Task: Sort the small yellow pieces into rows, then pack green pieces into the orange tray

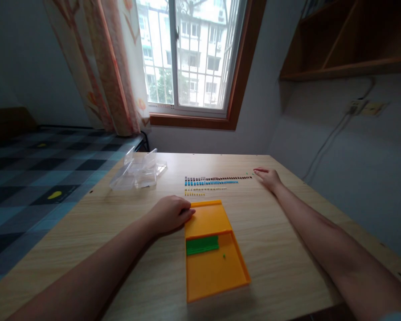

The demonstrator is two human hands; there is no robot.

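My left hand (173, 213) grips the left rim of an orange tray (217, 283), its thumb reaching over the edge. Inside the tray, below a divider, lie a block of green pieces (202, 245) and one loose green bit (224, 256). My right hand (268, 178) rests at the far right of the table, fingertips pinched together beside tiny green pieces (247, 173). Whatever the fingertips hold is too small to make out. Beyond the tray run rows of tiny pieces: a dark brown row (220, 179), a blue row (210, 183) and yellowish rows (195, 194).
Clear plastic boxes (140, 171) with raised lids stand at the table's back left. The wooden table (137, 276) borders a bed with a checked cover (67, 165) on the left. A window is behind, and a wooden shelf (347, 69) hangs on the right wall.
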